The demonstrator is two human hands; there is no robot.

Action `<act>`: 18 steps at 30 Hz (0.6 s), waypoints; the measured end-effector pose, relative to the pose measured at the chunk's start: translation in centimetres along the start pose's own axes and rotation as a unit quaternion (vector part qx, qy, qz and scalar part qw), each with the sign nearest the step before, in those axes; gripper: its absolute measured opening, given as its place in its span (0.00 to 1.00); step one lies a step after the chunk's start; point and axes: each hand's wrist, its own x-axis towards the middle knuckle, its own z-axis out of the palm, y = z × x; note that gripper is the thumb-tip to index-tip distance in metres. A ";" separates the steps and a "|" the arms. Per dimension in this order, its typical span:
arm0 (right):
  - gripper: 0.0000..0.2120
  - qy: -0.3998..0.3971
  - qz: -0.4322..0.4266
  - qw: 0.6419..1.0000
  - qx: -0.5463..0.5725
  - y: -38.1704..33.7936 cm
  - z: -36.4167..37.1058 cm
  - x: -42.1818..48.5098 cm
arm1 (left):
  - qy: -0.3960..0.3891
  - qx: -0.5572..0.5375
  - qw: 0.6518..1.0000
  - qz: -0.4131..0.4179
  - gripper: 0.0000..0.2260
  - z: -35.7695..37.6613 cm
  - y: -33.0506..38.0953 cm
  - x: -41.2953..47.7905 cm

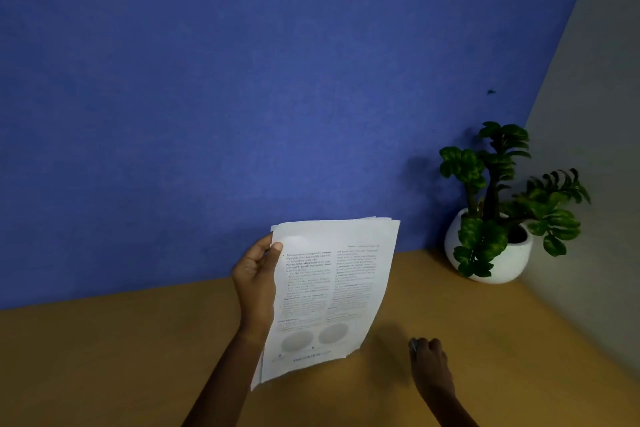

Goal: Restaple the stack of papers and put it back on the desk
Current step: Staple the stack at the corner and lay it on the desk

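Showing, at left, the left hand (256, 281) pinching the stack of papers (329, 295) near its top left corner, thumb on the front sheet; the stack is held upright over the table (104, 374). Sheets sit unevenly at the top edge, so this one-corner grip could let them slide and misalign a staple. The right hand (431, 362), low on the table, curls round a small shiny object (414, 345), too blurred to name. Open table lies between the hands; a potted plant (491, 215) crowds the far right corner.
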 end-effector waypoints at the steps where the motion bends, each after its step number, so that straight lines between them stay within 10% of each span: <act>1: 0.16 -0.003 -0.005 1.000 -0.015 0.2 0.2 -0.1 | -0.007 0.003 1.000 -0.003 0.09 -0.1 0.2 0.0; 13: 0.17 -0.062 -0.032 0.993 -0.095 1.3 1.8 -0.7 | -0.057 -0.072 0.995 -0.046 0.10 -0.1 2.0 -0.1; 18: 0.10 -0.084 -0.036 0.995 0.044 0.3 -0.5 -1.0 | -0.061 -0.104 0.990 -0.074 0.10 -0.1 2.2 0.2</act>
